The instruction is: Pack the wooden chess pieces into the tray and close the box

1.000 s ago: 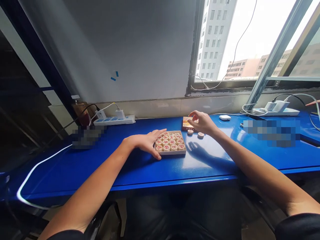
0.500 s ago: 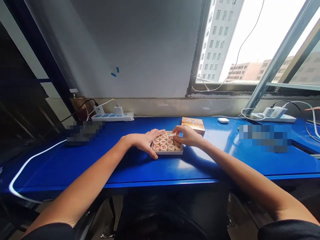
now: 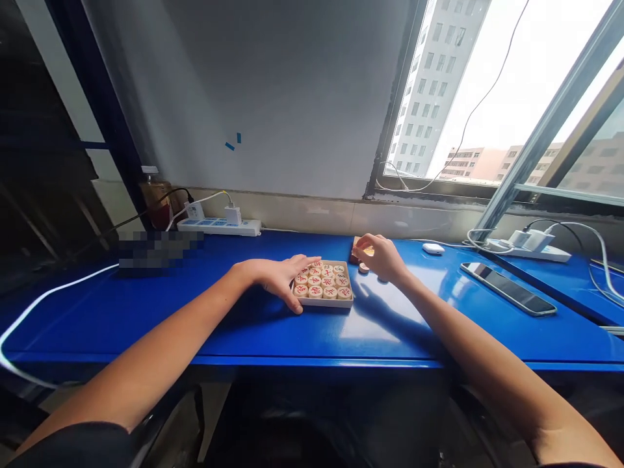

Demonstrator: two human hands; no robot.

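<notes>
Round cream red-marked discs (image 3: 316, 292) mostly fill a white box (image 3: 324, 303), left hand (image 3: 277, 278) splayed alongside; two loose discs (image 3: 363, 268) remain, right hand (image 3: 384, 255) grip unclear.

Office-like setting, long blue desk (image 3: 273, 338), power strips (image 3: 209, 225) with plugs (image 3: 233, 215), window (image 3: 531, 84) onto multi-storey buildings (image 3: 436, 94)

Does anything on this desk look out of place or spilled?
Nothing looks spilled. Two loose discs lie outside the open box, near the right hand, which stands out because the others sit in rows inside.
</notes>
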